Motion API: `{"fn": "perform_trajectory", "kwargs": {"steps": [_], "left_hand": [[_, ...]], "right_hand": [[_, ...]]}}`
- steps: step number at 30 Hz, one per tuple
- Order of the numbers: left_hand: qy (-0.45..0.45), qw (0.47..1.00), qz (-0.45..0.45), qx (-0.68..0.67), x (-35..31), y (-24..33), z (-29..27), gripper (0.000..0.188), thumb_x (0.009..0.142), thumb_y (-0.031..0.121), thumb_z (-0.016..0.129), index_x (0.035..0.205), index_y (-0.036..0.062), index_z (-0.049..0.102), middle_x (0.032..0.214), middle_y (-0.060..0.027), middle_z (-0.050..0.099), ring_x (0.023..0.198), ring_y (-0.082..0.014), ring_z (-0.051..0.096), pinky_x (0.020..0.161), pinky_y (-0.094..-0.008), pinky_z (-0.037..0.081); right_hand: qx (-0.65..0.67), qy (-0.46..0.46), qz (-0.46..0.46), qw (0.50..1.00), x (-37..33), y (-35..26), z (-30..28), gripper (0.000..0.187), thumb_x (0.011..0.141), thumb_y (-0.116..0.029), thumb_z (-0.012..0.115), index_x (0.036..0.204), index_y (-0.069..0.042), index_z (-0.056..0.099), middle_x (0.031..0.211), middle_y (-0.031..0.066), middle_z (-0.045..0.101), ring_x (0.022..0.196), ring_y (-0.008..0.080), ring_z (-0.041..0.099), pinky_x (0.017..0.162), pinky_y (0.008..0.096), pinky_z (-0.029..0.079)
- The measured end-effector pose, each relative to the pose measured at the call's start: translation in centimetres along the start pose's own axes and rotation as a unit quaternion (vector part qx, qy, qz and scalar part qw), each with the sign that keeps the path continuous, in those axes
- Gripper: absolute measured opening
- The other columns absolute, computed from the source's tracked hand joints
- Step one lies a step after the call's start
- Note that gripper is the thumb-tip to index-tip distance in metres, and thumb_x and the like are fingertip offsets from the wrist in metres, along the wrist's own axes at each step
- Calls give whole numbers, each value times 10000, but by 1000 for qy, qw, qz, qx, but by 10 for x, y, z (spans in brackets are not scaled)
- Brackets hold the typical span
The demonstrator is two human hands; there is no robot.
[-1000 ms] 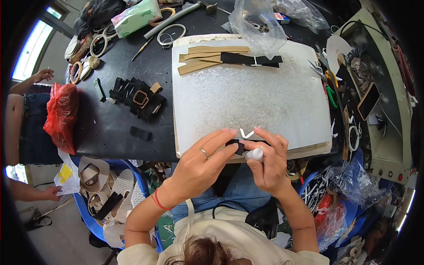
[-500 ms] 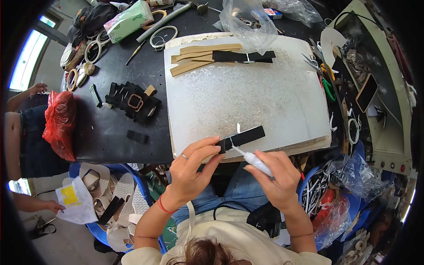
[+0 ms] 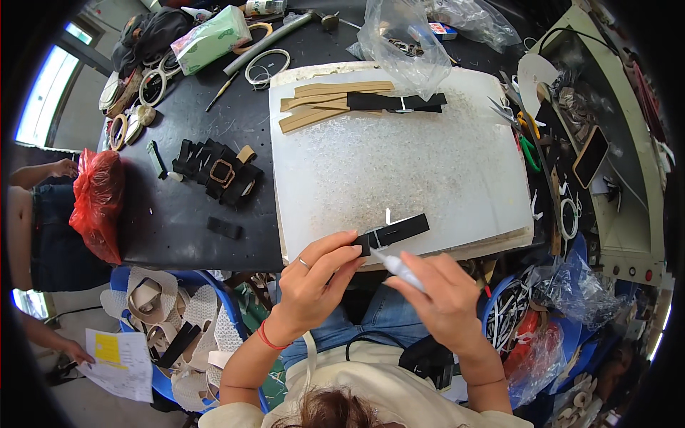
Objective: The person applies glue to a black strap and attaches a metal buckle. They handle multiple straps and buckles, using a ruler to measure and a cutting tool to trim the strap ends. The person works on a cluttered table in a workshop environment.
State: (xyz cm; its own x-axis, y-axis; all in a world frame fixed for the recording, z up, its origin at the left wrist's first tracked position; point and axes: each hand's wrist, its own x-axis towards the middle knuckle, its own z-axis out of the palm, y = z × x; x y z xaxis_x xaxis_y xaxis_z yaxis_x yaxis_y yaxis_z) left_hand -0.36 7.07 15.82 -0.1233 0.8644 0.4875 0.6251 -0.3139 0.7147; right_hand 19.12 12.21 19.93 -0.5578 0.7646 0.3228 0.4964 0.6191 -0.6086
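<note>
Over the near edge of one white board (image 3: 399, 171), the left hand (image 3: 317, 278) had thumb and fingertips pinched on one end of a single black strap (image 3: 405, 229), while the right hand (image 3: 446, 296) had its fingers wrapped around one white bottle (image 3: 407, 273), nozzle so near the strap that I couldn't tell whether they touched. One clear bag (image 3: 407, 46) overlapped the board's far edge, with one red bag (image 3: 98, 207) off left, one phone (image 3: 591, 158) off right and two blue bins (image 3: 232, 303) lower down.
</note>
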Motion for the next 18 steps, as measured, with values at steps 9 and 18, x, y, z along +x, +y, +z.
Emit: {"fn": "perform_trajectory", "kwargs": {"steps": [9, 18], "left_hand": [[5, 1000, 3, 5, -1, -1, 0, 314, 706, -76, 777, 986, 23, 672, 1058, -166, 691, 865, -244, 711, 734, -289, 585], [24, 1000, 10, 1, 1, 0, 3, 279, 731, -47, 761, 992, 29, 696, 1036, -139, 691, 847, -257, 695, 703, -303, 575]], "right_hand": [[53, 90, 147, 984, -10, 14, -12, 308, 766, -93, 795, 1032, -2, 669, 896, 132, 677, 760, 232, 663, 676, 300, 521], [133, 138, 70, 979, -11, 23, 18, 313, 1002, -242, 510, 1149, 32, 470, 1160, 235, 648, 1178, 350, 565, 986, 391, 433]]}}
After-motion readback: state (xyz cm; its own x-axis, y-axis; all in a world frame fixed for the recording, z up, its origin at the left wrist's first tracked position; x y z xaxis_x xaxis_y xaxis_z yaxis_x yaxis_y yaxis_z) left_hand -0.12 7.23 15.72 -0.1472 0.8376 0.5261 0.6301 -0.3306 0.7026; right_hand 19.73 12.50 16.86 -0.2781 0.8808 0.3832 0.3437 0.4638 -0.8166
